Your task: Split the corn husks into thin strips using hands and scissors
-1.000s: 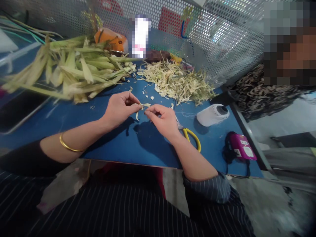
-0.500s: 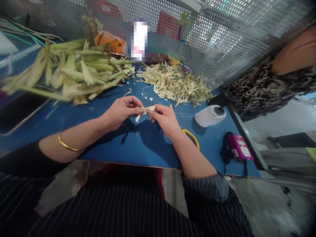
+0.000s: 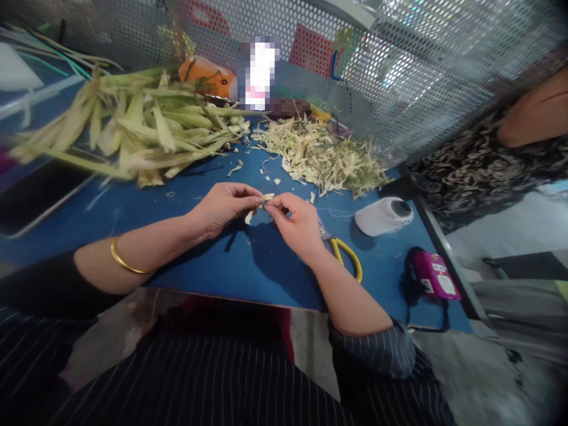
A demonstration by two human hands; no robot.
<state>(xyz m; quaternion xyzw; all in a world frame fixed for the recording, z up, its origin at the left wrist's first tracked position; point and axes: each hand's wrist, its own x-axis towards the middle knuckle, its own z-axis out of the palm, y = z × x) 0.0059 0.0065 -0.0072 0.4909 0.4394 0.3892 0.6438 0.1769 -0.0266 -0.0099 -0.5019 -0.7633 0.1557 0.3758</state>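
Head view: left of the yellow-handled scissors, our left hand and right hand meet, pinching a pale husk strip; more scissors now show, suggesting we are adjusting our grip.

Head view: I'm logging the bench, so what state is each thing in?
Left hand, pinching
Right hand, pinching
Pale strip, held by fingertips
Long leaves, heaped loosely
Shredded strips, piled
Yellow-handled scissors, lying, blades partly hidden
White spool, set down
Purple device, on or off unclear
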